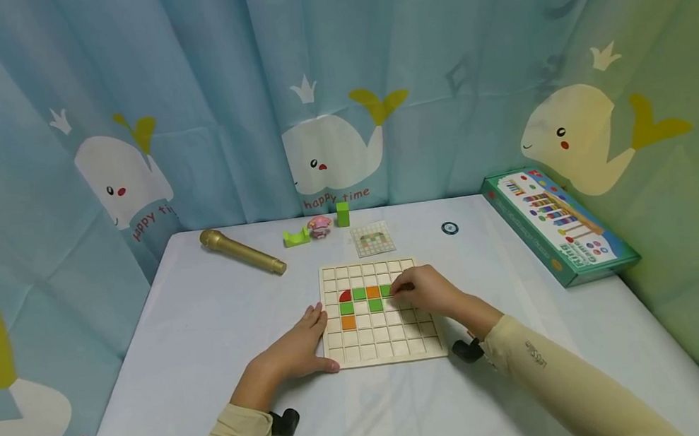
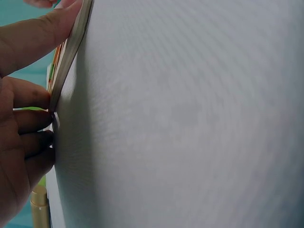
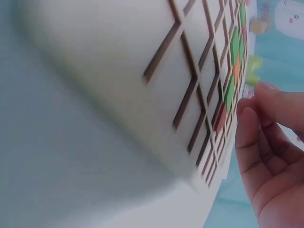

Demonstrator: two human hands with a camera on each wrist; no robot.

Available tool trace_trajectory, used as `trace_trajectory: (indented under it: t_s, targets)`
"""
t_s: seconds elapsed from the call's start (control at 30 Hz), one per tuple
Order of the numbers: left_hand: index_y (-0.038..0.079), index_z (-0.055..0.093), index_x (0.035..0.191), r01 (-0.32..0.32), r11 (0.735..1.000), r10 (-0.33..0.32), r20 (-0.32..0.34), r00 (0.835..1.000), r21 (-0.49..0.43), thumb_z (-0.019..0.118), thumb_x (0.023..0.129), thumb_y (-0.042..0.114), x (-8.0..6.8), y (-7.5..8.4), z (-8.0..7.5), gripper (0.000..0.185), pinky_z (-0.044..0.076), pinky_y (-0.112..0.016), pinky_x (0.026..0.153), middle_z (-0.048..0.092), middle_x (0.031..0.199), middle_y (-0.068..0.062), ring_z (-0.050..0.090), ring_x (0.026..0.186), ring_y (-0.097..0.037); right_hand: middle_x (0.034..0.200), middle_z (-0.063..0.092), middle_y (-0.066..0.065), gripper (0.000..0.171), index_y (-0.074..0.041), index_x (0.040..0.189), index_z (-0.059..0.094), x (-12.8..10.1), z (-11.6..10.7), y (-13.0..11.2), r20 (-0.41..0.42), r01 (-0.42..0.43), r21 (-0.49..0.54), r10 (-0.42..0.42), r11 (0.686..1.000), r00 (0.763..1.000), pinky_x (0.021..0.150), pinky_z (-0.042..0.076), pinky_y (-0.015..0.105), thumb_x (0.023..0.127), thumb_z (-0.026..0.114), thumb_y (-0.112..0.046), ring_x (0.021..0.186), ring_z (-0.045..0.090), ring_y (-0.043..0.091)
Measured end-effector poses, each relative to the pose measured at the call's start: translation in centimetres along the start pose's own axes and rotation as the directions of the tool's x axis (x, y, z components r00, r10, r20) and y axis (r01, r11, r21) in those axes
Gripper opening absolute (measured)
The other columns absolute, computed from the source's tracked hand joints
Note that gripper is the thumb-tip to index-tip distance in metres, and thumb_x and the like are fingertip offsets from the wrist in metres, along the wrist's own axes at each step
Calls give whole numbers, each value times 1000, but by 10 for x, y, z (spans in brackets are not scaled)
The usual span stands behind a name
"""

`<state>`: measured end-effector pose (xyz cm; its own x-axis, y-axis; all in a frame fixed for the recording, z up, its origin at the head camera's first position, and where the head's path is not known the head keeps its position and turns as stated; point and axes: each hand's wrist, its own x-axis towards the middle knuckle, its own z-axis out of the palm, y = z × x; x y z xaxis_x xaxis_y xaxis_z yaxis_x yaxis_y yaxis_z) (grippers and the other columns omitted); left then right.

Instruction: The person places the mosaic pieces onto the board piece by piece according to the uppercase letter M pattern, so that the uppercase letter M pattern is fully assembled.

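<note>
Grid board point(image 1: 380, 314), frame centre: left hand point(image 1: 296, 348) flat against its left edge, fingers straight; right hand point(image 1: 424, 290) covering a green tile point(image 1: 385, 290), grasp indiscernible.

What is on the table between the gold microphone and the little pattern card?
In the head view, between the gold microphone and the pattern card sit a lime green piece, a small pink toy and an upright green block.

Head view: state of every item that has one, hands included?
Wooden grid board: flat on table, partly filled with green, orange and red tiles.
Left hand: resting against board's left edge, fingers straight.
Right hand: fingertips on board beside a green tile; grip unclear.
Gold microphone: lying on its side.
Game box: closed, flat.
</note>
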<state>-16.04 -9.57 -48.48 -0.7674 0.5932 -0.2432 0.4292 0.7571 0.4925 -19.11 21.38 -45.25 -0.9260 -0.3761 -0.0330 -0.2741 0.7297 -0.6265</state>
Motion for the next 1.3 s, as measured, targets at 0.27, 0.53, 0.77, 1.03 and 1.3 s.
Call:
trace_trajectory:
  t_s: [0.27, 0.53, 0.77, 1.03, 1.3]
  targets:
    - [-6, 27, 156, -1, 1000, 1, -1, 1000, -13, 82, 82, 45, -1, 2, -1, 105, 21, -46, 120, 14, 166, -18, 9, 153, -33, 94, 71, 0, 7, -6, 96, 78, -29, -21, 15, -58, -15, -59, 11, 998, 998, 73, 53, 33, 91, 74, -5, 86, 63, 17]
    - [-4, 26, 157, 14, 1000, -14, 8, 1000, -6, 82, 82, 47, 1, 2, 1, 106, 22, -45, 120, 12, 167, -16, 9, 153, -32, 93, 71, 1, 9, -4, 99, 77, -64, -42, 29, -101, -73, -78, 65, 994, 993, 69, 53, 33, 91, 73, -5, 83, 63, 16]
    - [-3, 26, 157, 27, 1000, -27, 9, 1000, -10, 82, 81, 46, 0, 2, 1, 106, 22, -46, 120, 12, 167, -15, 8, 153, -31, 93, 71, 0, 11, -4, 101, 78, -93, -52, 40, -130, -120, -89, 108, 989, 986, 69, 54, 32, 90, 74, -7, 84, 64, 17]
    - [-3, 27, 157, 24, 1000, -24, 5, 1000, -2, 82, 81, 47, 0, 0, 2, 106, 22, -45, 120, 13, 167, -16, 9, 154, -31, 91, 70, -1, 11, -5, 100, 78, -125, -57, 51, -169, -165, -91, 148, 982, 974, 68, 53, 33, 90, 74, -5, 83, 63, 18]
    - [-3, 26, 157, 16, 1000, -16, 5, 1000, 5, 82, 81, 47, 0, 0, 3, 107, 23, -46, 120, 13, 167, -16, 9, 153, -32, 91, 69, -1, 10, -7, 95, 77, -154, -56, 63, -213, -159, -75, 140, 984, 967, 65, 53, 28, 87, 77, -2, 80, 60, 13]
